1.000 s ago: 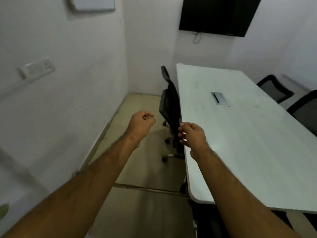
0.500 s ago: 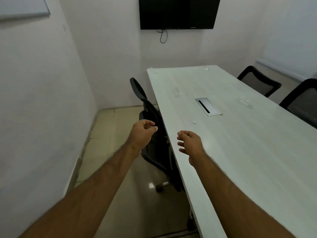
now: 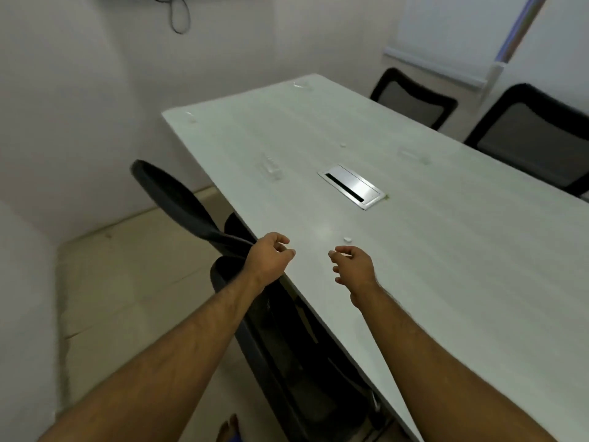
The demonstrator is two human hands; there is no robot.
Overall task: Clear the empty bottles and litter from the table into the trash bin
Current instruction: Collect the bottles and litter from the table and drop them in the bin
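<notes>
A long white table (image 3: 462,266) fills the right of the head view. Clear empty bottles lie on it, hard to make out: one (image 3: 271,167) left of the middle, one (image 3: 411,154) toward the right edge, and two small clear pieces at the far end (image 3: 299,86) and far left corner (image 3: 191,118). A white cap (image 3: 347,240) rests just beyond my right hand (image 3: 352,266), which hovers over the table with fingers apart and nothing in it. My left hand (image 3: 269,258) is loosely curled and empty at the table's left edge. No trash bin is in view.
A black office chair (image 3: 178,199) is tucked against the table's left edge below my left hand. Two black mesh chairs (image 3: 414,100) (image 3: 535,135) stand on the far right side. A metal cable hatch (image 3: 352,186) is set in the tabletop. Another small cap (image 3: 343,144) lies beyond it.
The view has swung right and closer to the table. Both hands now sit over its left edge, the right one near the white cap. Neither hand has taken hold of anything.
</notes>
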